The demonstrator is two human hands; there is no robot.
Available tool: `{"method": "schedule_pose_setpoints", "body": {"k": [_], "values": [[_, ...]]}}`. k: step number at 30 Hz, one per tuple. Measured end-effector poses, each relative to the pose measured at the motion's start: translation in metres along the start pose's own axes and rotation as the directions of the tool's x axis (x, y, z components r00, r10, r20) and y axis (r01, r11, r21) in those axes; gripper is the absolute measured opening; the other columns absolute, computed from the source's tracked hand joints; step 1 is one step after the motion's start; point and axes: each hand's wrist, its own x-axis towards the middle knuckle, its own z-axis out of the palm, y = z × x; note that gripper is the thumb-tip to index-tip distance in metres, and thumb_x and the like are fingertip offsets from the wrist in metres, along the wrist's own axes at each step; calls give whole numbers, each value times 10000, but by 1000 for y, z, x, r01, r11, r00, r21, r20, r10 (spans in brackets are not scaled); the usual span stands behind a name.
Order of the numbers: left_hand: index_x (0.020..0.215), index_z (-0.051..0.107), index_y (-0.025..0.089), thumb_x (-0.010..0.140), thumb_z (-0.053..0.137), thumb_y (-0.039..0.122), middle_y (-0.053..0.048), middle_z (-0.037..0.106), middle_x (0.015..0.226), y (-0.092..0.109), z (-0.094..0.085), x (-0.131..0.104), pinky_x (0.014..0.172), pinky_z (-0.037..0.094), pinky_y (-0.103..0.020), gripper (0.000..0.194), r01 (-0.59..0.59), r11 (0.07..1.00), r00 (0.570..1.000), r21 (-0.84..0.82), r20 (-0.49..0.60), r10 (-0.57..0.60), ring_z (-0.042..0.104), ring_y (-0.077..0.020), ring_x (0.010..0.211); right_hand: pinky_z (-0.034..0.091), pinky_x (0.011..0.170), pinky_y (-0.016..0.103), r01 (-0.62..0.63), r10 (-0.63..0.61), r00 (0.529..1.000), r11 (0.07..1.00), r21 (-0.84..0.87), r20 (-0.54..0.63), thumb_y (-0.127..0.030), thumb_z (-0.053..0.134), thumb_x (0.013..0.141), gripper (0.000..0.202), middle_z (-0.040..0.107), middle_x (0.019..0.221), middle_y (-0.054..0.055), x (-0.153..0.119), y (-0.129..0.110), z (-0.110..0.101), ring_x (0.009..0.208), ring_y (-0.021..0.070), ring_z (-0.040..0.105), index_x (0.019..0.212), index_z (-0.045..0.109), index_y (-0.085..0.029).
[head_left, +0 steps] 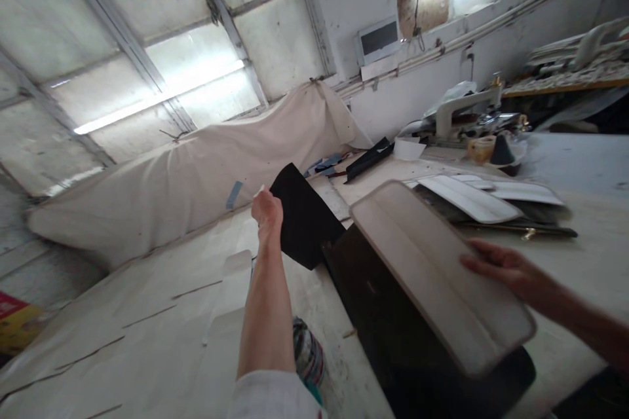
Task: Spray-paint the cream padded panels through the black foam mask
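My left hand (268, 209) is closed on the upper left edge of a black sheet (307, 219), which is raised above the table. My right hand (498, 265) grips a long pale panel (437, 268) with rounded corners by its right edge. This panel is tilted over a large dark piece (378, 314) lying on the table, and hides part of it. The black sheet's lower end meets the dark piece's upper end; whether they are joined I cannot tell.
A stained can (308, 353) stands beside my left forearm. More pale panels (472, 200) lie on dark pieces at the right, before a sewing machine (466, 111) and small containers (491, 149). Draped cloth (196, 177) runs along the back. Flat pale pieces (228, 327) cover the left side.
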Motion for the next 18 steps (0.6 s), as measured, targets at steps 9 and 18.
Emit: {"method": "schedule_pose_setpoints", "body": {"k": [9, 18], "values": [[997, 576, 173, 791, 347, 150, -113, 678, 911, 2, 8, 28, 726, 466, -320, 309, -8, 995, 994, 103, -106, 19, 619, -232, 898, 465, 603, 320, -14, 20, 972, 999, -28, 233, -607, 525, 634, 427, 609, 710, 40, 87, 137, 121, 675, 222, 579, 719, 567, -190], [972, 588, 173, 790, 348, 145, -111, 682, 896, 0, 16, 28, 705, 460, -317, 303, -10, 990, 994, 142, -105, 25, 624, -239, 881, 430, 551, 274, -23, 72, 977, 972, -235, 203, -514, 414, 740, 359, 581, 666, 25, 137, 146, 103, 652, 194, 574, 736, 517, -170]]}}
